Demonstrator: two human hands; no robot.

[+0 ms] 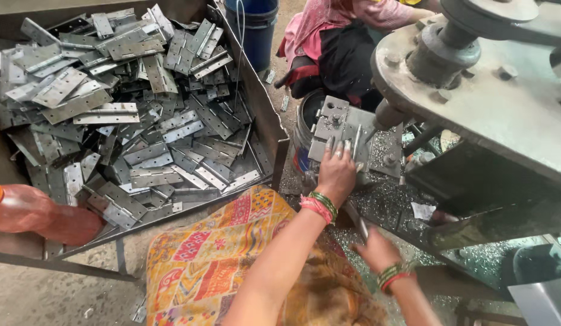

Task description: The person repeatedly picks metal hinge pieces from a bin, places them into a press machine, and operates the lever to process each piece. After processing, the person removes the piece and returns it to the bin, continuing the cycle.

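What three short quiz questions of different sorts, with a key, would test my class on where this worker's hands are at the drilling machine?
1. True or false: the left hand rests on the grey jig under the machine's spindle.
2. What fills the big tray? A) bolts B) metal hinges C) washers
3. What does the right hand grip?

Key
1. True; its fingers lie on the jig.
2. B, a loose heap of hinges.
3. A thin metal bar; what kind cannot be told.
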